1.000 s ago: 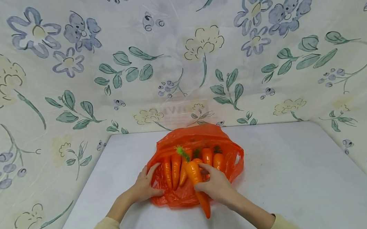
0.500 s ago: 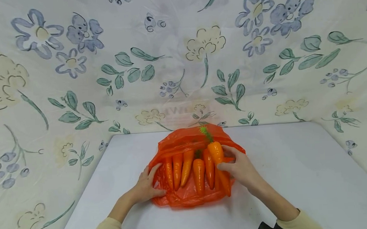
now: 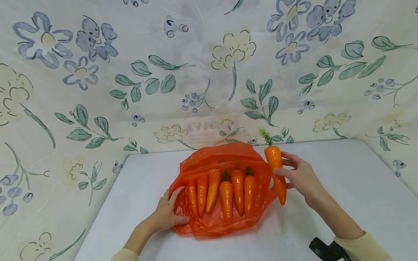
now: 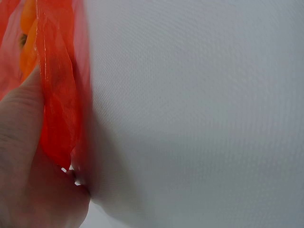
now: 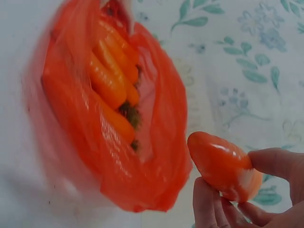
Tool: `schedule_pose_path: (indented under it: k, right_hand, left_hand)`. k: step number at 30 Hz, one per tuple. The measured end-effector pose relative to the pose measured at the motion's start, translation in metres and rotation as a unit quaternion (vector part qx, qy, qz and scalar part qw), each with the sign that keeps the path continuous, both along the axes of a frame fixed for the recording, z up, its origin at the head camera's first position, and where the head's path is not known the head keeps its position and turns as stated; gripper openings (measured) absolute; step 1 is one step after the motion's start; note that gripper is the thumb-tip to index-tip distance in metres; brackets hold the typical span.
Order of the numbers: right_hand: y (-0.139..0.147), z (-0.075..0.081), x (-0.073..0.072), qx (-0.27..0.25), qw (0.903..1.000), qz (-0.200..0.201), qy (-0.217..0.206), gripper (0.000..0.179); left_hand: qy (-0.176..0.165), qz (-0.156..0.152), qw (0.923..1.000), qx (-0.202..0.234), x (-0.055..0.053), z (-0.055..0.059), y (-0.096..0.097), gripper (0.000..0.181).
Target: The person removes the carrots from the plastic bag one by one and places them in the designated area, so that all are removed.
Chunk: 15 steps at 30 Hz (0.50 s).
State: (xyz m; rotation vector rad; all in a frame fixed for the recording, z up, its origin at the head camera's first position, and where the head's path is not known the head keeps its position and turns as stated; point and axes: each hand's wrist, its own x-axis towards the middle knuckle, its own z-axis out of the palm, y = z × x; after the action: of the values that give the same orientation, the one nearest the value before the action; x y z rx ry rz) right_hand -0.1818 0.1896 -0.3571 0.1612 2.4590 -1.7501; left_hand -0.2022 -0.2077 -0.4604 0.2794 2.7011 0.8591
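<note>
An orange plastic bag (image 3: 214, 230) lies with its mouth spread, several carrots (image 3: 226, 198) side by side inside it. At the bag's left side my left hand (image 3: 165, 213) holds the edge of the film; the left wrist view shows the thumb (image 4: 21, 114) against it, the other fingers partly hidden. To the right of the bag, my right hand (image 3: 303, 178) pinches a single carrot (image 3: 274, 158) between thumb and fingers. That carrot stands nearly upright, green top up and tip down, outside the bag. The right wrist view shows its glossy orange body (image 5: 221, 164).
Under the bag is a white table (image 3: 339, 186). A flower-printed cloth (image 3: 198, 68) rises behind and on both sides. Black wrist devices (image 3: 327, 250) show near the sleeves at the bottom edge.
My right hand has carried the carrot rightward, from over the middle of the bag to beyond its right side. More of the carrots inside now show. The left hand stays at the bag's edge.
</note>
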Motion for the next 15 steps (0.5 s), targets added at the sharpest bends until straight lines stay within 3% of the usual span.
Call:
schedule_pose_path:
  k: [15]
  right_hand:
    - [0.035,-0.026,-0.019,0.015,0.998,-0.058,-0.023,0.07]
  left_hand:
    - [-0.001,0.003,1.0,0.001,0.0,0.0,0.002,0.102]
